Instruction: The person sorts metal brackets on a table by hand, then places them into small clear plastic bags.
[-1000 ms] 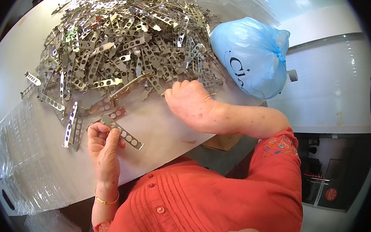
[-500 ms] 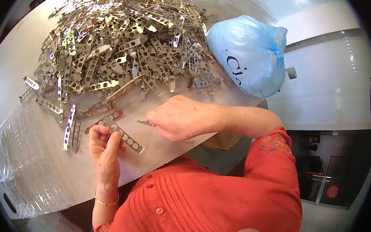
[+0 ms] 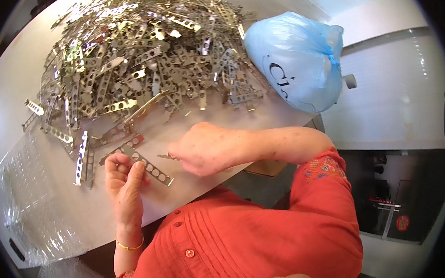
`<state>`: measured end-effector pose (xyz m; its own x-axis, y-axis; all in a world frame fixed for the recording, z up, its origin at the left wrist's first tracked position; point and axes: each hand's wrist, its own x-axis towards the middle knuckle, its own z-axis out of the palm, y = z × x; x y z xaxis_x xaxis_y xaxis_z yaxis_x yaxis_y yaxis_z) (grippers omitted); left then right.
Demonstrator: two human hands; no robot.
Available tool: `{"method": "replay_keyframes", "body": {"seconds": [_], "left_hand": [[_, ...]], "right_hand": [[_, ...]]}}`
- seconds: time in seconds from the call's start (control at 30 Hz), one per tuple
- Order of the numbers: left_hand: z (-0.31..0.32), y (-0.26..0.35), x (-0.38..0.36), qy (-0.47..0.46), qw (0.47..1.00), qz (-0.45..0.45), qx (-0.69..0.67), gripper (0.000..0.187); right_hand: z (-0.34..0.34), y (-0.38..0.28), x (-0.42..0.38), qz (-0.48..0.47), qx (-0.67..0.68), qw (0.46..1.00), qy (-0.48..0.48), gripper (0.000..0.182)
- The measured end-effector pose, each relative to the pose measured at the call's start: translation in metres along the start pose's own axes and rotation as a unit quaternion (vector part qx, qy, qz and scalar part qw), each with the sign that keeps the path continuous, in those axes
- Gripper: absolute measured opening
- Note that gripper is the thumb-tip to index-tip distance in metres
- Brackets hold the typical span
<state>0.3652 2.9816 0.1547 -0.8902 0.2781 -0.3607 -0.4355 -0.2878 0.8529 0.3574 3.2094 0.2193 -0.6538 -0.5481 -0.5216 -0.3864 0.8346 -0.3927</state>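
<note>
My left hand [image 3: 125, 181] is closed in a pinch on a flat metal bracket [image 3: 159, 175] with a row of round holes, its free end pointing down and right. My right hand [image 3: 209, 149], seen from the back, is closed around a slim metal piece [image 3: 165, 156]. Only the tip of that piece shows, pointing left towards the bracket, and its kind I cannot make out. Just beyond my left fingers, another perforated bracket [image 3: 134, 141] lies on the table [image 3: 185, 189]. Further left, a pair of brackets [image 3: 81, 160] lies side by side.
A large heap of perforated metal brackets [image 3: 141, 57] covers the far part of the table. To its right stands a knotted blue plastic bag [image 3: 296, 58] with black lettering. Clear plastic packaging [image 3: 32, 201] lies along the left edge.
The whole view has shifted slightly. My right hand and its slim metal piece are a little nearer to the left hand's bracket. Both hands keep their grip.
</note>
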Motion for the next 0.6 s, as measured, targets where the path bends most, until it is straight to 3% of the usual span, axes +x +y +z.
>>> {"method": "replay_keyframes", "body": {"seconds": [0.07, 0.1, 0.2, 0.23, 0.3, 0.4, 0.6], "left_hand": [[0.0, 0.002, 0.0, -0.001, 1.0, 0.002, -0.001, 0.027], [-0.001, 0.002, 0.001, -0.012, 1.0, 0.001, -0.005, 0.028], [-0.003, 0.002, 0.002, -0.002, 0.999, -0.021, -0.031, 0.032], [-0.003, 0.003, 0.002, -0.012, 0.998, -0.029, -0.046, 0.033], [-0.001, 0.007, 0.002, -0.001, 0.999, -0.029, -0.044, 0.035], [-0.003, 0.009, 0.002, -0.019, 0.998, -0.039, -0.049, 0.037], [-0.004, 0.003, 0.006, -0.062, 0.994, -0.071, -0.063, 0.035]], "right_hand": [[0.004, 0.008, 0.005, -0.04, 0.18, 0.98, 0.076, 0.014], [0.005, 0.008, 0.006, -0.055, 0.182, 0.979, 0.072, 0.014], [0.001, 0.006, 0.007, 0.056, 0.538, 0.84, 0.041, 0.018], [0.004, 0.009, 0.008, 0.039, 0.54, 0.84, 0.026, 0.018], [0.014, 0.016, 0.013, 0.053, 0.64, 0.766, 0.031, 0.016], [0.021, 0.016, 0.015, 0.056, 0.678, 0.732, 0.037, 0.016], [0.032, 0.013, 0.014, 0.055, 0.676, 0.734, 0.032, 0.017]]}}
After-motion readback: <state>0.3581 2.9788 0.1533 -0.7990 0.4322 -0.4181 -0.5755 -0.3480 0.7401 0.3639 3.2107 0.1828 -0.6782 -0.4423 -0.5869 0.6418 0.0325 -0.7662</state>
